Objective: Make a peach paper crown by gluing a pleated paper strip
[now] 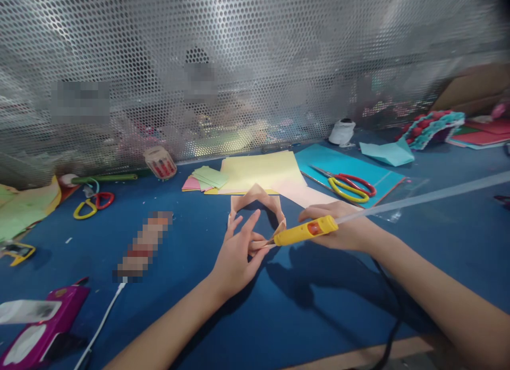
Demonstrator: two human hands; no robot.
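Note:
In the middle of the table, my left hand (241, 253) pinches the near end of a peach folded paper band (257, 197), which stands as an open ring. My right hand (342, 226) is wrapped round a yellow hot glue gun (305, 230). The gun's nozzle tip touches or nearly touches the paper by my left fingertips; I cannot tell which. From the gun's back end a long translucent glue stick (430, 196) runs out to the right. A black cord hangs below my right wrist.
Yellow paper sheets (258, 168) and a blue sheet (319, 160) with red-and-yellow scissors (350, 187) lie behind my hands. Another pair of scissors (95, 203) and a phone-like blurred object (145, 245) on a white cable are left. A purple device (43, 327) sits front left. Perforated metal (255, 67) walls the back.

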